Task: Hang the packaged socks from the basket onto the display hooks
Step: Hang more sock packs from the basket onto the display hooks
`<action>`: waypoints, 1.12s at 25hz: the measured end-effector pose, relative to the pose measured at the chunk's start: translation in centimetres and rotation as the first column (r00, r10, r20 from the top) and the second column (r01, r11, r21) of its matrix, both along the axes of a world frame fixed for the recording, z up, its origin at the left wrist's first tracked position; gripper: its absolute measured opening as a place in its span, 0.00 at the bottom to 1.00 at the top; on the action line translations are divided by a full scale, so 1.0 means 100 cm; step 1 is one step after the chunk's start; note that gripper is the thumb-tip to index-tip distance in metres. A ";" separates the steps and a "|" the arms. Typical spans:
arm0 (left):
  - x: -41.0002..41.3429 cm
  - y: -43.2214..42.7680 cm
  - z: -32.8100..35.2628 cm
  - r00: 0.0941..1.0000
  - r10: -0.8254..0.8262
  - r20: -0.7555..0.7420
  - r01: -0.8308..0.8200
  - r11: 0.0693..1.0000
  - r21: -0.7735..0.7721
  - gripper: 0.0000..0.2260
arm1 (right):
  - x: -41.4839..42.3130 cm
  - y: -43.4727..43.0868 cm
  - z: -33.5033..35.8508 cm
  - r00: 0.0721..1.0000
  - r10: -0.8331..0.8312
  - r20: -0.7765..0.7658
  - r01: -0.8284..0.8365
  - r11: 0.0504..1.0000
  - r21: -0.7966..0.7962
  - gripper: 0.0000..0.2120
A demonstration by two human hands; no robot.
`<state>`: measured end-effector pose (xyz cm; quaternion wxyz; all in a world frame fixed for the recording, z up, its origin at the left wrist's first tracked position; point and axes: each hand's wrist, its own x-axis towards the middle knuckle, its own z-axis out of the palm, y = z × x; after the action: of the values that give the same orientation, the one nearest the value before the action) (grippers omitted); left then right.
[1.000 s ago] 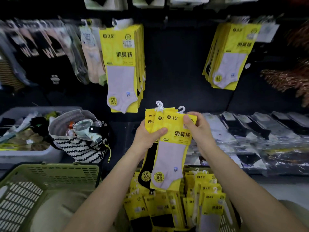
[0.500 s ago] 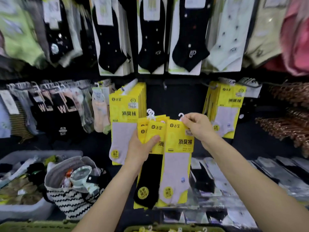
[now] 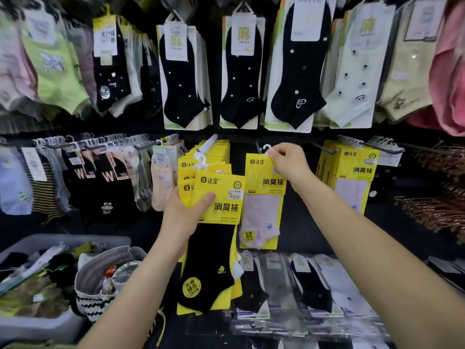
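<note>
Head view: the pale-sock pack point(image 3: 264, 197) hangs with its long axis upright, its white plastic loop point(image 3: 266, 148) on top and just beside a dark display hook point(image 3: 258, 147); whether the loop sits on the hook cannot be told. The pack is a flat, glossy yellow card, rectangular, with a soft knitted sock on its lower half. It sits between two hanging stacks of like yellow packs point(image 3: 352, 177). The right grip point(image 3: 286, 159) pinches the card's top corner by the loop, fingers curled, forearm reaching up and forward. The left grip point(image 3: 183, 212) holds a fanned bundle of packs point(image 3: 214, 248), a black sock in front, nearly upright, loops on top; the thumb lies across the front card, fingers behind. Low at left stands a striped fabric bag point(image 3: 100, 298) against a grey bin point(image 3: 63, 240).
</note>
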<state>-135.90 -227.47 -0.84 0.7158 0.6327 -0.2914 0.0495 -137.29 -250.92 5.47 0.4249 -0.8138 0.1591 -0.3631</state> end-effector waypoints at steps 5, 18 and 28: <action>0.008 -0.006 -0.003 1.000 -0.001 0.010 0.001 1.000 -0.007 0.22 | 0.011 0.002 -0.002 0.997 0.032 -0.063 -0.039 0.993 -0.110 0.08; 0.001 -0.055 -0.005 0.984 -0.132 -0.117 0.132 0.991 -0.011 0.22 | -0.050 0.030 -0.039 0.975 0.186 0.125 -0.190 0.981 0.026 0.05; 0.004 -0.060 -0.024 0.973 -0.201 -0.114 0.205 0.978 0.030 0.17 | -0.060 0.022 -0.008 0.970 0.236 -0.065 -0.244 0.924 -0.293 0.06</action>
<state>-135.46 -233.47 -3.24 0.7189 0.6159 -0.3155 -0.0651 -143.27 -248.71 4.70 0.3361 -0.8870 0.0076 -0.3165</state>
